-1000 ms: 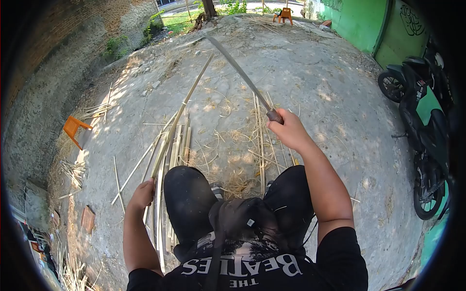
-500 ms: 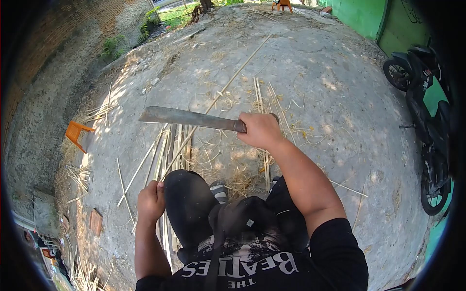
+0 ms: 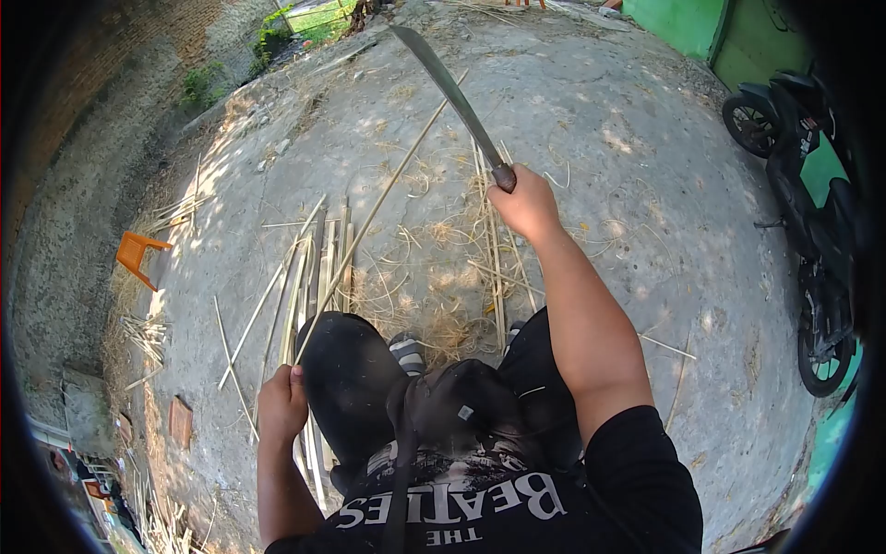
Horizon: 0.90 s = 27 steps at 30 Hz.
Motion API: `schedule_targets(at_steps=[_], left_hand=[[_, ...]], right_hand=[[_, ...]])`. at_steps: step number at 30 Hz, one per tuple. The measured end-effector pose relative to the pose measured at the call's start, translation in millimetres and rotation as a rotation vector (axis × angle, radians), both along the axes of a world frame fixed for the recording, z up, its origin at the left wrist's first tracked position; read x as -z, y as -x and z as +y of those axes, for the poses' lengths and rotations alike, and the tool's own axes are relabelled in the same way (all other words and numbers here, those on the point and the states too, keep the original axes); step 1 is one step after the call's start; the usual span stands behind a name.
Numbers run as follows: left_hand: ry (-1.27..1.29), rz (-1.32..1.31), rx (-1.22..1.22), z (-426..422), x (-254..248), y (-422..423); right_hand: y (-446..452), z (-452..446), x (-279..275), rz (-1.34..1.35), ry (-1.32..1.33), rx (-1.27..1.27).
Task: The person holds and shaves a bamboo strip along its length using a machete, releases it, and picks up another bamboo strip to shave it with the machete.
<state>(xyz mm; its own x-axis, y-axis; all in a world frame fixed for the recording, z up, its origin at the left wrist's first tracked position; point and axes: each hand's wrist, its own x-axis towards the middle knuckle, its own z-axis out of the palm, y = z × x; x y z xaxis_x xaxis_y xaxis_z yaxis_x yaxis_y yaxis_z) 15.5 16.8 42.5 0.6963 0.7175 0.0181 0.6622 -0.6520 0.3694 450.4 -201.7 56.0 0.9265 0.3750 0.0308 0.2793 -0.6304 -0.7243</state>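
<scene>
My right hand (image 3: 528, 205) is closed round the handle of a machete (image 3: 459, 100), its long blade pointing forward and to the left. The blade passes over or beside the far end of a long, thin bamboo strip (image 3: 388, 193); whether they touch I cannot tell. My left hand (image 3: 283, 402) pinches the near end of that strip beside my left knee (image 3: 346, 355). From there the strip slants away across the knee, toward the upper right. Under it lies a bundle of bamboo strips (image 3: 318, 249) on the ground.
More strips (image 3: 489, 249) and curly shavings (image 3: 443, 332) lie between and ahead of my feet. An orange plastic stool (image 3: 138, 257) stands on the left, near strip piles (image 3: 143, 337) and a brick (image 3: 181, 422). A motorbike (image 3: 812, 212) is parked at right. A wall (image 3: 83, 185) runs along the left.
The machete has swung from pointing left to pointing forward, and my right hand has risen slightly. The bamboo strip's far end has shifted left. A short piece now shows on the ground between my feet.
</scene>
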Motion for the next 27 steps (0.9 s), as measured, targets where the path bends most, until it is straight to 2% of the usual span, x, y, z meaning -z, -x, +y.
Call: schedule_targets(at_steps=[4, 7, 12, 15, 16, 19, 23, 27], left_hand=[[0.017, -0.035, -0.008, -11, -6, -17], [0.043, -0.085, -0.001, -14, -7, -27], [0.065, -0.12, 0.05, -21, -12, -45], [0.031, -0.104, 0.079, -21, -12, -49], [0.004, -0.105, 0.086, -21, -9, -46], [-0.046, -0.094, 0.057, -21, -1, -27], [-0.107, -0.079, 0.038, -28, -2, -20], [-0.042, -0.11, 0.035, -34, -3, -38]], right_hand=[[19, 4, -10, -0.187, 0.076, -0.036], [28, 8, -16, -0.24, 0.149, -0.199], [58, 21, -4, -0.336, 0.19, -0.616], [74, 28, 2, -0.444, 0.278, -0.736], [68, 29, 4, -0.395, 0.266, -0.742], [35, 27, 21, -0.272, 0.147, -0.539], [13, 31, 30, 0.024, -0.003, -0.391], [61, 42, 25, -0.187, 0.141, -0.61]])
